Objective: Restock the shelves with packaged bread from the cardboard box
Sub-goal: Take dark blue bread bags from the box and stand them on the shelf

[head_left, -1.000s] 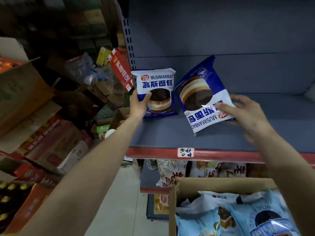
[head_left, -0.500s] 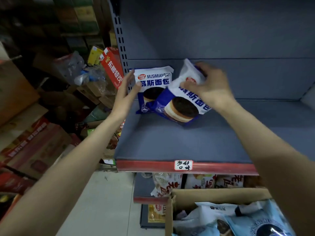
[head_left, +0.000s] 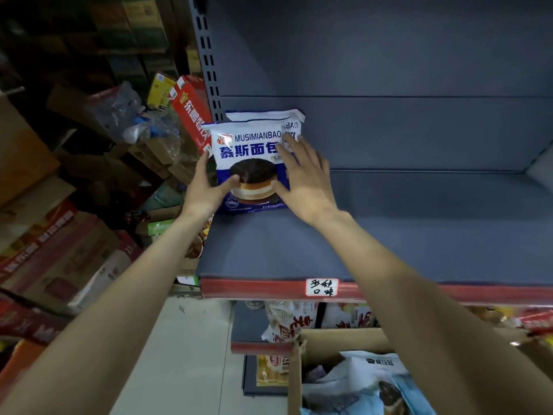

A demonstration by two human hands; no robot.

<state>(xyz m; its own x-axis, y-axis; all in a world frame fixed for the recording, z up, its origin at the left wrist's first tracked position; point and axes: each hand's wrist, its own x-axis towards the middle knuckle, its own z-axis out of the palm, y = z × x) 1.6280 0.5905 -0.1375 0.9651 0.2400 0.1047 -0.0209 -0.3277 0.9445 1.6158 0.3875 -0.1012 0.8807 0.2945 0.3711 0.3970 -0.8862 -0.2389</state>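
Between both hands stands the front bread pack (head_left: 250, 163), long axis upright; left grip (head_left: 206, 190) holds its left edge, right grip (head_left: 302, 175) presses flat, equally near.

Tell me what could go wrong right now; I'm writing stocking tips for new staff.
1. The front bread packet stands on edge at the shelf's left end, steadied by the left hand and right hand; let go, it may tip forward.
2. It overlaps the rear packet, so a push could shift that one sideways toward the upright.
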